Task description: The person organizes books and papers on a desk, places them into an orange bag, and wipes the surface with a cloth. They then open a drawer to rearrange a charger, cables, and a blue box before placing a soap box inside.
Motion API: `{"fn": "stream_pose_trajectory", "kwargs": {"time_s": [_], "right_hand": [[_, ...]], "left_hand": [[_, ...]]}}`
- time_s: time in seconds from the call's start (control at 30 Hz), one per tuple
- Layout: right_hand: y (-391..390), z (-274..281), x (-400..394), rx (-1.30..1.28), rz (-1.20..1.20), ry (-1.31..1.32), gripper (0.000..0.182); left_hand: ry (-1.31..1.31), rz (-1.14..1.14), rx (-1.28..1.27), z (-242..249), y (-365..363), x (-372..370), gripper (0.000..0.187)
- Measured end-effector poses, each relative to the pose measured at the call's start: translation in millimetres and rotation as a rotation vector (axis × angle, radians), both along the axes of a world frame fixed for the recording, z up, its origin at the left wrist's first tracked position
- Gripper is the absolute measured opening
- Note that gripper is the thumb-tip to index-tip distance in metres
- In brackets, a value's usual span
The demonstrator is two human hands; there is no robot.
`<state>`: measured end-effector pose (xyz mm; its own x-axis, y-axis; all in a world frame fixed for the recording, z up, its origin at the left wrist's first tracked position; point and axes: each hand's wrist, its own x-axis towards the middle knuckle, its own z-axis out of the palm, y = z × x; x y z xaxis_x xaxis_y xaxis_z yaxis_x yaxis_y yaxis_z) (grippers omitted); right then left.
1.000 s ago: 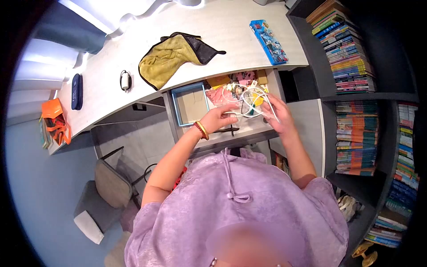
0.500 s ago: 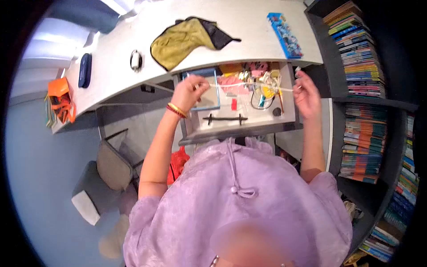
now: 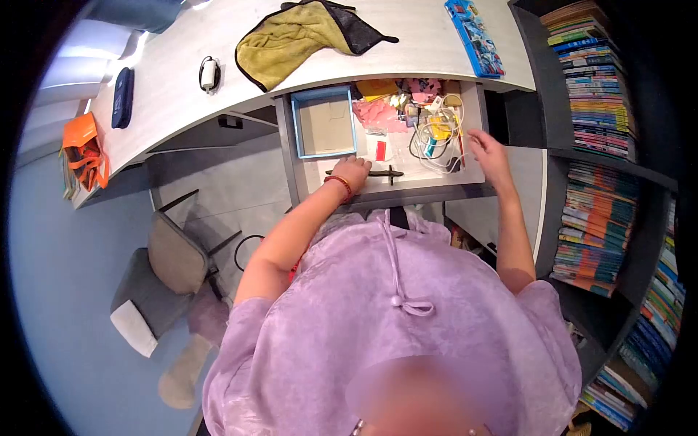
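An open drawer (image 3: 436, 193) holds a blue-edged box (image 3: 325, 123) at its left and a tangle of white cable (image 3: 445, 131) at its right. My left hand (image 3: 352, 174) lies over the left part of a dark bar-shaped item (image 3: 391, 174), its fingers closed on it. My right hand (image 3: 490, 156) is at the drawer's right side, beside the cable, fingers apart with nothing seen in them. A small red piece (image 3: 381, 150), pink paper (image 3: 376, 115) and a yellow item (image 3: 441, 128) also lie in the drawer.
On the desk (image 3: 167, 94) are a yellow and grey cloth (image 3: 291, 45), a blue tray (image 3: 476, 40), a white device (image 3: 209, 75) and a dark blue case (image 3: 123, 98). An orange bag (image 3: 86, 149) hangs at left. Shelves of books (image 3: 598, 102) stand at right; a chair (image 3: 174, 251) stands lower left.
The white cable stretched between my hands now lies in the drawer. My left hand has moved down and right onto the dark item, and my right hand has let go of the cable.
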<state>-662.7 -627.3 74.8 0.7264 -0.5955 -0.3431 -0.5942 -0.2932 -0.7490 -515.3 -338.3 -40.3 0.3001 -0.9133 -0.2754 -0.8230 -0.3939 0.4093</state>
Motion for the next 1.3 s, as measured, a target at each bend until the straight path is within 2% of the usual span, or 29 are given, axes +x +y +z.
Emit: {"fn": "stream_pose_trajectory", "kwargs": {"time_s": [0.07, 0.13, 0.2, 0.27, 0.3, 0.33, 0.37, 0.4, 0.43, 0.47, 0.5, 0.53, 0.77, 0.87, 0.97, 1.0, 1.07, 1.1, 1.13, 1.2, 1.23, 1.27, 1.3], "right_hand": [[11.9, -0.3, 4.4, -0.269, 0.212, -0.080, 0.029], [16.6, 3.1, 7.5, -0.197, 0.217, -0.034, 0.030], [17.4, -1.1, 9.0, -0.617, 0.258, -0.136, 0.031], [13.6, -7.8, 8.9, -0.557, 0.223, -0.175, 0.027], [14.5, -8.4, 8.1, -0.340, 0.147, -0.161, 0.025], [17.1, -9.1, 7.8, -0.123, 0.073, -0.148, 0.023], [22.1, -11.5, 8.1, -0.119, 0.076, -0.159, 0.023], [29.0, -14.9, 9.2, 0.077, 0.037, -0.135, 0.022], [35.7, -17.6, 12.7, 0.272, 0.003, -0.110, 0.021], [42.9, -19.0, 18.0, 0.275, 0.013, -0.123, 0.021], [51.5, -20.0, 23.5, 0.393, 0.039, -0.147, 0.021], [59.2, -19.6, 29.0, 0.510, 0.064, -0.168, 0.022], [86.2, -1.8, 57.0, 0.568, 0.317, -0.182, 0.027], [106.0, 11.7, 59.8, 0.669, 0.259, -0.206, 0.032], [120.9, 3.5, 65.2, 0.742, 0.314, -0.167, 0.036], [124.0, 1.2, 67.9, 0.735, 0.304, -0.169, 0.036], [125.0, -3.6, 76.2, 1.082, 0.064, -0.328, 0.036], [120.1, -4.8, 83.1, 1.134, 0.046, -0.397, 0.033], [113.8, -4.2, 89.2, 1.133, 0.042, -0.401, 0.033], [102.0, 11.3, 106.3, 1.234, -0.030, -0.589, 0.028], [89.9, -0.8, 115.2, 1.268, -0.068, -0.608, 0.026], [78.2, 0.9, 125.4, 1.327, -0.083, -0.652, 0.025], [66.3, 1.3, 134.4, 1.349, -0.091, -0.708, 0.023]], "left_hand": [[-0.077, -0.032, 0.062, -21.8, -7.2, 3.7, 0.020], [0.074, -0.036, 0.442, -31.9, -10.9, 13.5, 0.020], [0.050, -0.024, 0.362, -13.7, -9.2, 21.4, 0.022], [0.331, 0.146, 0.114, 15.7, -4.7, 32.1, 0.023], [0.584, 0.221, -0.008, 28.6, 1.8, 41.1, 0.023], [0.984, 0.398, -0.063, 31.5, 7.9, 46.4, 0.021], [1.108, 0.448, -0.114, 46.5, 9.3, 50.1, 0.021], [1.230, 0.499, -0.171, 65.4, 10.2, 54.1, 0.020], [1.215, 0.506, -0.179, 75.2, 11.0, 55.9, 0.020], [1.266, 0.539, -0.228, 83.3, 10.5, 56.4, 0.020], [1.318, 0.569, -0.277, 90.8, 10.2, 56.7, 0.020], [1.308, 0.573, -0.282, 98.3, 9.7, 56.9, 0.020], [1.320, 0.681, -0.316, 116.4, 0.6, 56.1, 0.018], [1.349, 0.769, -0.348, 107.0, -4.9, 56.8, 0.016], [1.169, 0.875, -0.465, 109.0, -24.7, 56.6, 0.014], [1.175, 0.863, -0.462, 120.9, -33.6, 58.6, 0.014], [0.961, 0.841, -0.460, 142.3, -50.6, 64.3, 0.014], [0.976, 0.853, -0.525, 140.7, -59.2, 68.1, 0.014], [0.873, 0.801, -0.519, 143.6, -67.3, 74.5, 0.018], [0.897, 0.765, -0.547, 152.4, -83.8, 88.0, 0.021], [0.939, 0.740, -0.617, 145.7, -91.0, 95.1, 0.027], [1.104, 0.735, -0.718, 153.6, -96.6, 97.8, 0.031], [0.916, 0.722, -0.753, 140.9, -100.5, 105.6, 0.033]]}}
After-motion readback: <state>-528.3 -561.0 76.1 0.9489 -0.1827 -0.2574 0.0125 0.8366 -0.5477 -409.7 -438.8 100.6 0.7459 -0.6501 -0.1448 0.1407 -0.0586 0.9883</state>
